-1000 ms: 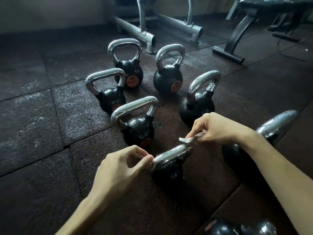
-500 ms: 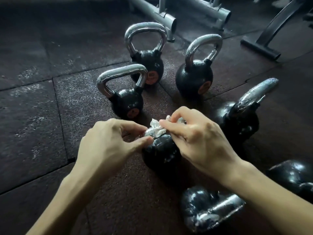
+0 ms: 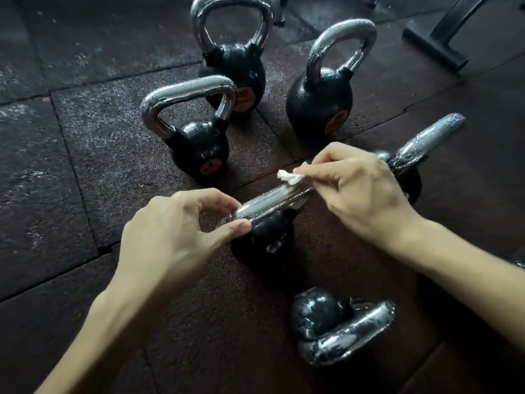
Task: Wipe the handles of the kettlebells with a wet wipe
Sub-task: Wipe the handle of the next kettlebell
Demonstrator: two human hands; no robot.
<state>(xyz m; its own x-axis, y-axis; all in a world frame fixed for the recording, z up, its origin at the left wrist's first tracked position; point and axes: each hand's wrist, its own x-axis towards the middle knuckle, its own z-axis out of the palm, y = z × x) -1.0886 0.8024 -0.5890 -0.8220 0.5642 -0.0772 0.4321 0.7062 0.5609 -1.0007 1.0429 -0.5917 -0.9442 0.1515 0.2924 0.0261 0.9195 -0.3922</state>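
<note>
A black kettlebell (image 3: 264,240) with a chrome handle (image 3: 272,201) stands in the middle of the floor. My left hand (image 3: 173,237) pinches the left end of that handle between thumb and fingers. My right hand (image 3: 358,194) holds a crumpled white wet wipe (image 3: 289,176) in its fingertips, just above the handle's right end. Several more chrome-handled kettlebells stand around: one to the left (image 3: 199,146), two behind (image 3: 235,66) (image 3: 321,100), one partly hidden behind my right hand (image 3: 426,143), and one lying on its side near me (image 3: 335,325).
Dark rubber floor tiles (image 3: 71,166) with seams cover the ground. A black bench foot (image 3: 434,44) lies at the top right. A further dark object shows at the right edge (image 3: 518,264).
The camera has moved closer and tilted down. My right hand has shifted the wipe from the middle of the handle toward its right end and lifted it slightly. My left hand keeps its grip.
</note>
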